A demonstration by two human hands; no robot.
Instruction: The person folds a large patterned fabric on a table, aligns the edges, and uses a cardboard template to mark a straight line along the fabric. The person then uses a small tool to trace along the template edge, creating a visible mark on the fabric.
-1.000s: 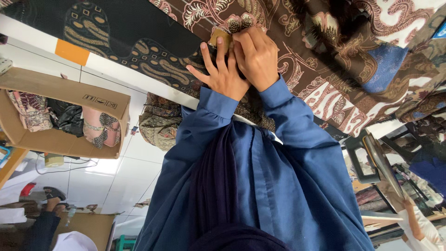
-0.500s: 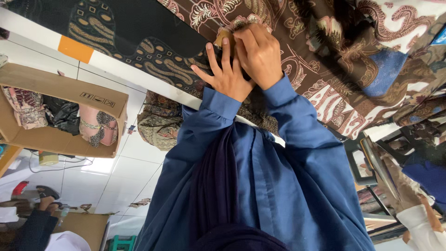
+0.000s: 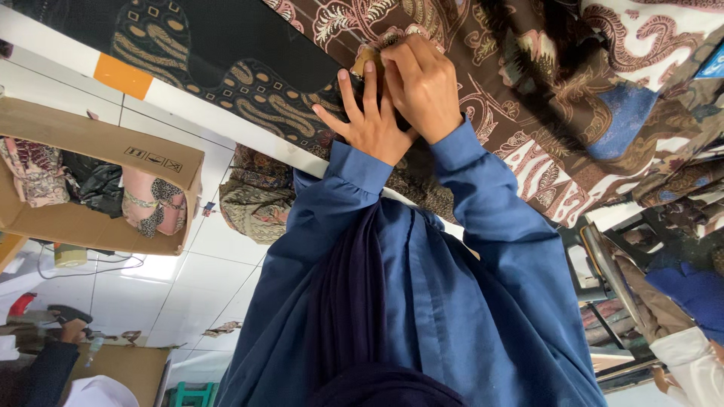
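Hands at work on patterned cloth (image 3: 528,90), brown with pale scrollwork, draped over the surface (image 3: 226,113). Left hand (image 3: 369,120): fingers spread, flat on the cloth. Right hand (image 3: 422,83): curled, touching the left, pressing a small tan object (image 3: 367,56) against the cloth; its kind is unclear. Cardboard box (image 3: 90,181) with folded fabrics stands on the white tiled floor (image 3: 204,279).
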